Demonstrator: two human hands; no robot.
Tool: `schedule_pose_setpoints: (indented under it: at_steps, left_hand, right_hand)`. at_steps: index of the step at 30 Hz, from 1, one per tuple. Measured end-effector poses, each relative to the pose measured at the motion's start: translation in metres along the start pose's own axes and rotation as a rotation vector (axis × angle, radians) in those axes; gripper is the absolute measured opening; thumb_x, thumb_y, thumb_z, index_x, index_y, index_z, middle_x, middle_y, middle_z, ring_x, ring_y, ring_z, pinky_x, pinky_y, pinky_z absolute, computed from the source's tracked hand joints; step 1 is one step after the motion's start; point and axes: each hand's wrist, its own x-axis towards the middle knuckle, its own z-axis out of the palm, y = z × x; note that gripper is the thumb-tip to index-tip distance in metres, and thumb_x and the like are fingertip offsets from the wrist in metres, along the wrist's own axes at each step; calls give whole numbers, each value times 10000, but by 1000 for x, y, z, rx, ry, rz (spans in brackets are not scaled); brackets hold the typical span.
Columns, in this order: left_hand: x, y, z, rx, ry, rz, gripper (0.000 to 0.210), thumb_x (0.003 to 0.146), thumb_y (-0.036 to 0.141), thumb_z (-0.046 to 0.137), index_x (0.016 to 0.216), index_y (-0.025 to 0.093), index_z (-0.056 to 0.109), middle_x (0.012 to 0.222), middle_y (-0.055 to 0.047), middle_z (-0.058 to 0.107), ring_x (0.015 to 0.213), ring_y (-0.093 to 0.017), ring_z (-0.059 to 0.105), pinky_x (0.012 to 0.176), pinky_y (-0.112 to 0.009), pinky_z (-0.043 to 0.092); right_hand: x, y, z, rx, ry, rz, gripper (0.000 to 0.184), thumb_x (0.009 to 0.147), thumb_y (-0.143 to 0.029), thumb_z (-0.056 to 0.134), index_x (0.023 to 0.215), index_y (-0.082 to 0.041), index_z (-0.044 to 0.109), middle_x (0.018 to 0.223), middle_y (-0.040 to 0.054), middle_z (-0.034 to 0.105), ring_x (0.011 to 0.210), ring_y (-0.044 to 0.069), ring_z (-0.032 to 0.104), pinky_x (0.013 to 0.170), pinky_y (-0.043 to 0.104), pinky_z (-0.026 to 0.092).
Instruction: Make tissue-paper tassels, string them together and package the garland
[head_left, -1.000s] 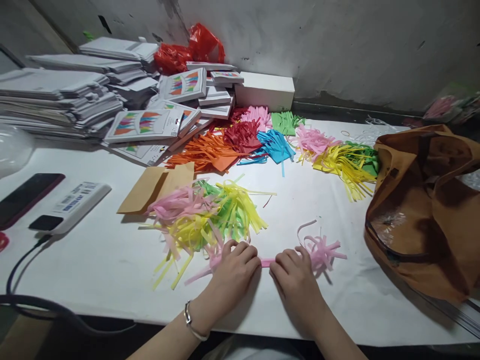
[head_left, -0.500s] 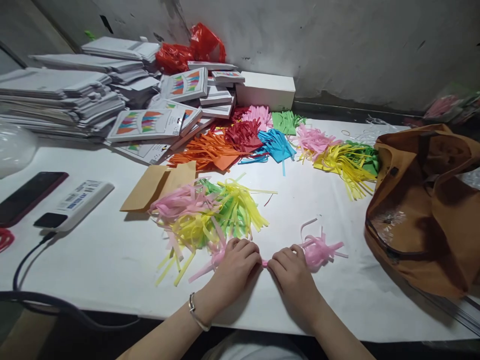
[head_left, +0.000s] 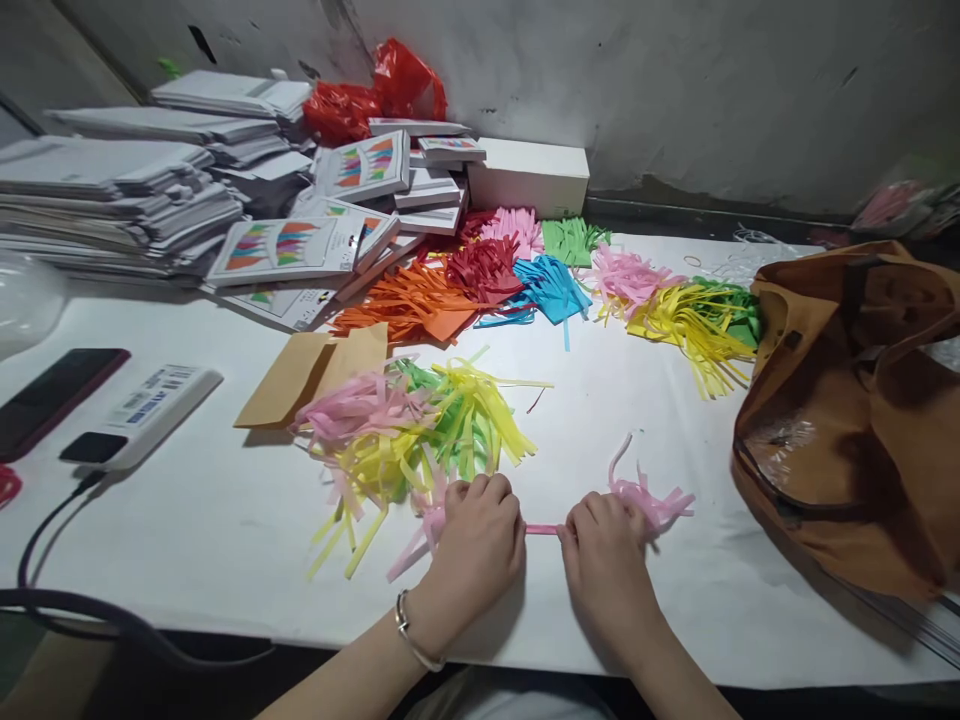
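A pink tissue-paper tassel (head_left: 541,529) lies across the near part of the table, its rolled middle tight and thin. My left hand (head_left: 484,530) is closed over one side of that roll, and my right hand (head_left: 609,545) over the other. Loose pink strips fan out beyond both hands. Just past my left hand is a heap of pink, yellow and green fringed paper (head_left: 405,430). The fingertips are partly hidden beneath my hands.
A brown bag (head_left: 840,430) stands at the right. Fringed bundles, including orange paper (head_left: 412,300) and blue paper (head_left: 553,288), line the back. Printed boxes (head_left: 285,248), stacked flat cartons (head_left: 97,165), a phone (head_left: 60,395) and a cabled white device (head_left: 146,415) occupy the left.
My right hand has moved a little to the right, away from my left. More of the rolled pink middle now shows between them.
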Motion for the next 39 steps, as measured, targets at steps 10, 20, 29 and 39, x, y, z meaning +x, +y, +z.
schedule_pose_setpoints:
  at_steps: [10,20,29,39]
  left_hand:
    - [-1,-11,10,18,76,390,197,939,108,573,773,189,643,847,-31,631,893,-234,540,1043,-539,283]
    - [-9,-6,-21,-734,-135,111,239,967,281,529,885,191,735,840,-43,712,792,-180,623,721,-295,463]
    - [-27,41,-14,-1688,-335,-144,350,705,425,855,719,143,648,646,11,591,604,-106,503,594,-224,415]
    - [-13,56,-14,-1058,-35,363,97,916,284,649,970,248,720,830,-43,724,706,-163,650,647,-247,542]
  right_hand:
    - [-2,-4,1,-49,18,-325,158,953,-90,507,921,-209,605,869,11,615,911,205,553,1112,534,236]
    - [-8,0,-19,-89,234,-564,225,978,-63,421,992,-140,632,886,50,675,950,207,593,1105,505,273]
    - [-39,-19,-69,415,433,-289,127,957,-111,548,970,-204,634,835,18,658,800,165,638,947,447,476]
    - [-59,2,-61,439,605,-273,335,932,-46,550,1237,-173,607,791,59,661,720,190,601,626,306,543]
